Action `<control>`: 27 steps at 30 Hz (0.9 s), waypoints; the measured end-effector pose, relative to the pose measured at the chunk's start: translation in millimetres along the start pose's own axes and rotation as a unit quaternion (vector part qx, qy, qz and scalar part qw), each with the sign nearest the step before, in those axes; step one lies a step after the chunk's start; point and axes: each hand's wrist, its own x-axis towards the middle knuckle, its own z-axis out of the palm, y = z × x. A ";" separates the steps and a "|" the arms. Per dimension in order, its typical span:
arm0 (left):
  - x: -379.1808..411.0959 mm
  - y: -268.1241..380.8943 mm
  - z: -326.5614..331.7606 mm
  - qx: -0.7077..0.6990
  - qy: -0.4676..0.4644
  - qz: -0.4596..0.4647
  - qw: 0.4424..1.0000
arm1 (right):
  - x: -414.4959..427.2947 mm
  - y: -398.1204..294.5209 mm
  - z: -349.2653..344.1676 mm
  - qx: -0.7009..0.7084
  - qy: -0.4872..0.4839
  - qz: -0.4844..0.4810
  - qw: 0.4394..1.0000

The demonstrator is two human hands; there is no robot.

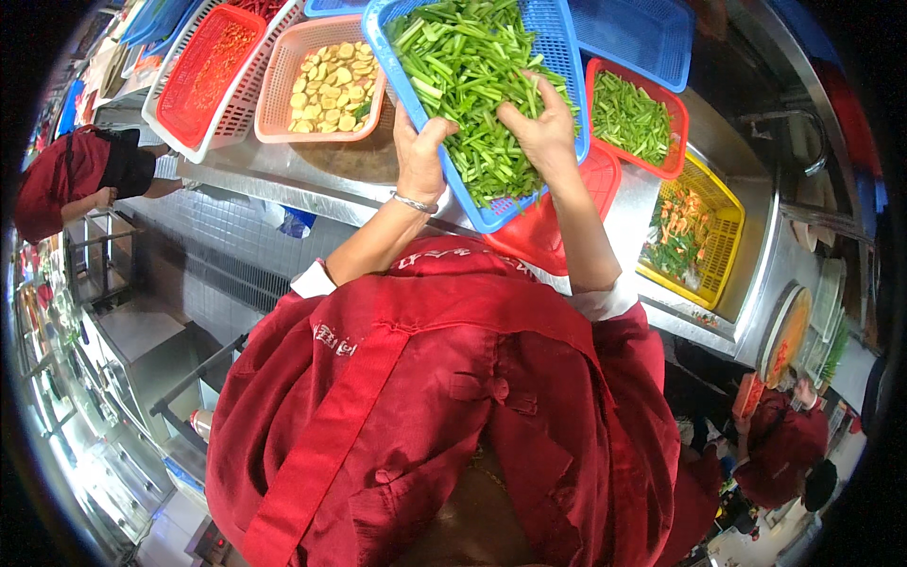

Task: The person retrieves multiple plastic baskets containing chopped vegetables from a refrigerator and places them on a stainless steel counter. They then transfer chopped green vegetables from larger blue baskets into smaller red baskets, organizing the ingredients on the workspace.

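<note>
A blue plastic basket (453,173) full of cut green stalks (460,78) is tilted in front of me. My left hand (424,152) grips its left rim, thumb on top, fingers hidden beneath. My right hand (542,127) is in the greens near the right side, thumb and fingers spread over them; whether it pinches any stalks is hard to tell. Under the basket's right corner lies an overturned-looking red plastic basket (602,181). To the right, a smaller red basket (682,124) holds more cut green stalks.
A pink basket (266,106) of sliced pale roots and a white basket (241,106) bearing a red tray of chopped red peppers (212,71) stand left. At right, a yellow basket (730,248) sits in a steel sink (762,212). Co-workers stand far left (71,170) and lower right (786,439).
</note>
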 end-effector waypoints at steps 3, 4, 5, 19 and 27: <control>-5.3 3.4 0.4 0.034 -0.006 0.026 0.999 | -20.0 -12.8 -10.1 0.005 0.023 0.035 0.999; -8.4 7.5 3.7 0.040 -0.004 0.036 0.999 | -27.0 -11.4 -16.2 -0.013 0.034 0.037 0.999; -10.5 9.5 4.9 0.045 -0.002 0.046 0.998 | -34.1 -11.2 -22.4 -0.030 0.045 0.039 0.998; -3.9 4.6 -9.7 0.068 0.015 0.057 0.996 | -104.4 62.4 -76.3 -0.067 -0.021 0.066 0.995; -3.7 2.3 -6.2 0.030 0.025 0.051 0.998 | -23.1 -56.6 -87.1 -0.311 -0.152 0.115 0.931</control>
